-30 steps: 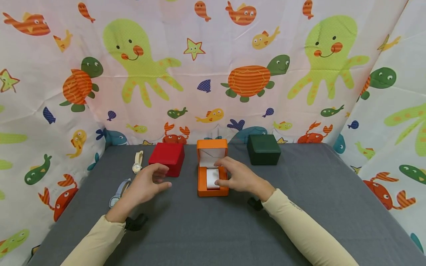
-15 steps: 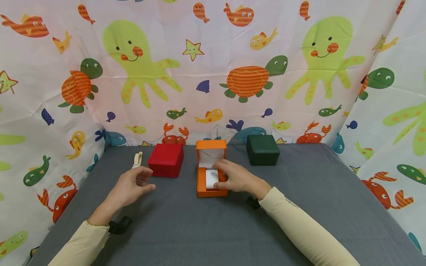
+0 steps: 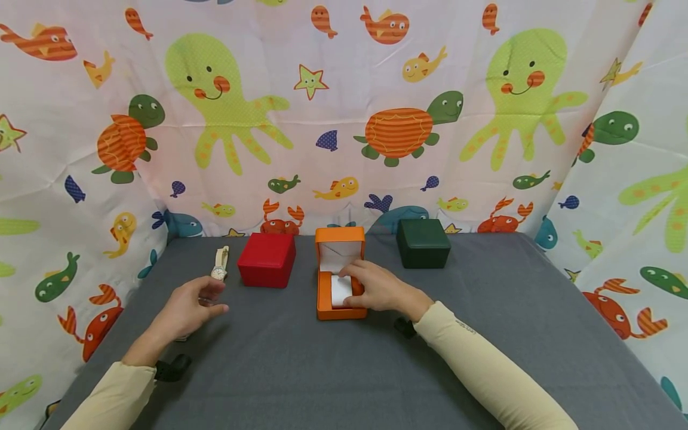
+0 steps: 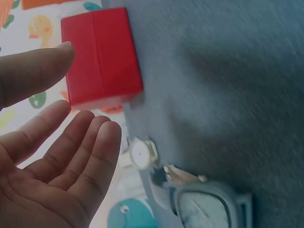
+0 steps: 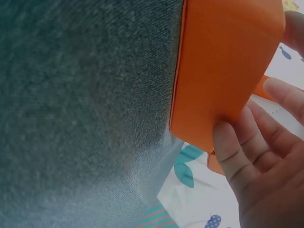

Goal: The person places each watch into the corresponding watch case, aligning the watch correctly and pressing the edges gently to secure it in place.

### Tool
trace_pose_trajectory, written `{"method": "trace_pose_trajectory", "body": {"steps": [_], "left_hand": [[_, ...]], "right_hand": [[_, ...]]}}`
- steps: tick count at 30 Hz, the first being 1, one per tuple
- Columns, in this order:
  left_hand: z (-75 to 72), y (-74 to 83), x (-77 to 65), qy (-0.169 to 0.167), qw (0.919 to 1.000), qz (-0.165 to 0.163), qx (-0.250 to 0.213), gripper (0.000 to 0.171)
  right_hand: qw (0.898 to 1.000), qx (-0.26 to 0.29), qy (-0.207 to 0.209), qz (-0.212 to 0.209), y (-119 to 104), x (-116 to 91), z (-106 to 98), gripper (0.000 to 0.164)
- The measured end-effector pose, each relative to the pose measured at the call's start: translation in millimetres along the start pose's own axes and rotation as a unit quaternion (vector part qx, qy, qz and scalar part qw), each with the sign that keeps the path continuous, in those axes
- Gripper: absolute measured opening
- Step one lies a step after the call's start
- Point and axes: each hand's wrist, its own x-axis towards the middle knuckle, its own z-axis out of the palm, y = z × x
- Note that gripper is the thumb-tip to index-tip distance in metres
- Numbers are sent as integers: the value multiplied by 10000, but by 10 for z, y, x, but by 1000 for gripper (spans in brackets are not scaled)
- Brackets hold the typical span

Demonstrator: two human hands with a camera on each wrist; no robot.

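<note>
An orange watch box (image 3: 324, 307) stands with its lid raised, a white watch cushion (image 3: 340, 291) inside. My right hand (image 3: 384, 288) reaches in from the right and pinches the cushion, thumb and index finger at its near and far ends. Its other fingers rest on the orange side wall in the right wrist view. My left hand (image 3: 183, 312), fingers relaxed and holding nothing, is above the blue-grey watch (image 4: 204, 209), which it mostly hides in the head view. Just beyond lies a cream-strapped watch (image 3: 218, 272).
A closed red box (image 3: 267, 260) stands left of the orange box. To its right, at the back, is a closed dark green box (image 3: 423, 243). Grey cloth (image 3: 322, 376) covers the table, and a printed curtain (image 3: 344, 143) hangs behind it.
My left hand has moved left, away from the red box, to over the blue-grey watch. My right hand stays at the orange box, its fingertips slightly closer around the cushion.
</note>
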Motion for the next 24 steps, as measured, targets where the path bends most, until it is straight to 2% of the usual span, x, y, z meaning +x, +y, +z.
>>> {"method": "trace_pose_trajectory", "body": {"steps": [8,16,24], "left_hand": [[-44,-172,-1,-147,9998,-101,83,48],[-121,-315,-26,-182,9993,70,316,49],[-165,-424,-40,-350,9976,6,595,50]], "right_hand": [[9997,-86,-199,126,-15,36,14,56],[9987,-135,-438,238,-54,89,-23,60],[9983,-249,-496,194,-89,109,-41,62]]}}
